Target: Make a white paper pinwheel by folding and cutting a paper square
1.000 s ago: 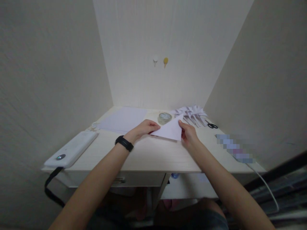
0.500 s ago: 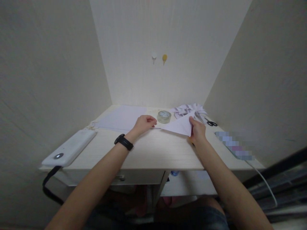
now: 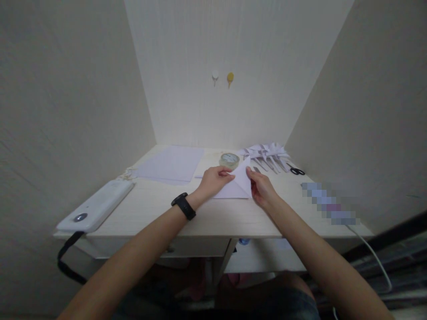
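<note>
Got the left hand (image 3: 216, 178) on the left part of the folded paper (image 3: 242, 180), thumb and finger bent close together at the flap; honestly can't tell whether pinching a layer or just pressing down. Could skew the fold from that side by letting the top flap slide, especially with those fingers covering part of the edge. Worth keeping the paper put: sitting mid-desk between both hands, though can't tell if fully touching the desk (image 3: 140, 218) underneath. Pinching the right edge with the right hand (image 3: 262, 186), thumb on the near face and fingers mostly hidden behind, so might bend or tear the corner by tugging too hard against the left. As for the rest, again left to right: see a white box (image 3: 98, 204) at the left, well apart, then flat sheets (image 3: 170, 162) at the far left. Spot a thin white strip (image 3: 199, 177) too, just left of the left hand and kinda easy to nudge. Next up, the tape (image 3: 229, 159), just beyond the left fingers and in the way of pushing anything farther back. Watch out for the pile of folded pieces (image 3: 267, 153) on the far right, pretty crushable by a careless reach, then scissors (image 3: 296, 170) to its right.
</note>
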The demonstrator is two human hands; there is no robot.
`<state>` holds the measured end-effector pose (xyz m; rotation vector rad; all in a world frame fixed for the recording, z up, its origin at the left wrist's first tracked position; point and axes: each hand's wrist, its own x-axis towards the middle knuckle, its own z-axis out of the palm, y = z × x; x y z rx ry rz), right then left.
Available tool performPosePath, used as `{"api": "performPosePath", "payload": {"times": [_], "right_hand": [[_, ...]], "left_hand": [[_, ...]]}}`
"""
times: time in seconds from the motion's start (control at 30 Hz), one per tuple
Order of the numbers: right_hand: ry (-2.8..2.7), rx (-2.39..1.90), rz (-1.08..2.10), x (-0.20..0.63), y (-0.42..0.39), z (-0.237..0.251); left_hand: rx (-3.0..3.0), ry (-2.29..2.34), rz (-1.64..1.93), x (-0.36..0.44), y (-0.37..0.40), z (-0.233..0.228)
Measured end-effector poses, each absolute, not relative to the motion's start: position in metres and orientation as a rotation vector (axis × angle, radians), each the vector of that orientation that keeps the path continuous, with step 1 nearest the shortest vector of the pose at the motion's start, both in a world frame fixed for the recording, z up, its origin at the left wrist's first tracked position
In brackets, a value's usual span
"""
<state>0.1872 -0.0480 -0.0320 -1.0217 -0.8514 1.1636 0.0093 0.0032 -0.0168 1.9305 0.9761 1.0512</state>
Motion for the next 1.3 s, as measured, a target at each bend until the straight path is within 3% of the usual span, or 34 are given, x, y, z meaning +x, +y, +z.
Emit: {"api": "performPosePath", "payload": {"times": [0.23,0.47,0.73,0.97,1.3], "right_hand": [[-0.86,-1.016,1.204,0.186,-0.053,-0.03],[-0.9,-1.086,1.202,0.188,-0.057,-0.029],[-0.816,-1.079,1.095,0.187,-0.056,-0.031],[-0.881,-0.968,1.368,0.188,-0.053,-0.015],[-0.729,-1.118,1.105,0.179,-0.064,0.004]], "left_hand": [[1.673,0.858,0.907,0.006,0.0,-0.017],[1.533,0.971,1.068,0.002,0.003,-0.017],[1.493,0.874,0.986,0.004,-0.002,-0.015],[1.603,0.688,0.75,0.001,-0.012,-0.005],[1.547,0.7,0.683,-0.002,-0.014,-0.005]]}}
